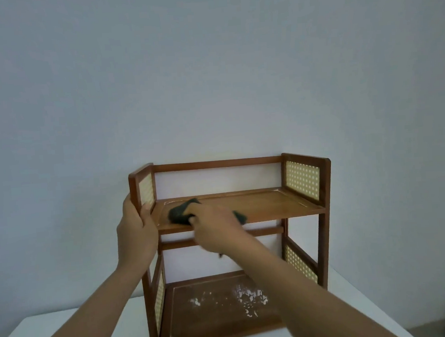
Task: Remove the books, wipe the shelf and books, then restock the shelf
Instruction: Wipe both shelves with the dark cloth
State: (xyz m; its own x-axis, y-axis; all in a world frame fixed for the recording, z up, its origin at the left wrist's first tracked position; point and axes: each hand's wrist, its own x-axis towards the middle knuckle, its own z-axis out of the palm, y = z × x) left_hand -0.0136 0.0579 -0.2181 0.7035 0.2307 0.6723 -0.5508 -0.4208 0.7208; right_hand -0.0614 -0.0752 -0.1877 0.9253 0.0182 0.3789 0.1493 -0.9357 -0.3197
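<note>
Our left hand (pixel 136 227) is wrapped around the front post at the shelf's (pixel 271 204) left side, fingers curled around the outside of the frame and the thumb lying along its inner edge, level with the upper board. We read that grip as bracing the unit so it does not slide on the white desk (pixel 43 336), where it stands at the back edge against the wall (pixel 209 77).

Just right of that, our right hand (pixel 214 222) presses a dark green cloth (pixel 179 213) down on the upper board, near its left front corner. The hand is blurred, so we cannot say how the fingers lie, only that the cloth bunches out to its left and a scrap of it shows to its right. The rest of the upper board, out to the right side panel, is bare wood with a faint sheen.

Below, the lower board carries white flecks (pixel 249 299) scattered from its middle toward the right; whether they are dust or worn finish we cannot tell.

No books are in view anywhere, so we judge the removal done and the shelf-wiping in hand, with the upper board the part being worked. Next we would carry the cloth rightward across that board to the far corner, keeping the brace firm, then drop to the lower board and work over the flecked patch. The books remain to be wiped and put back.
</note>
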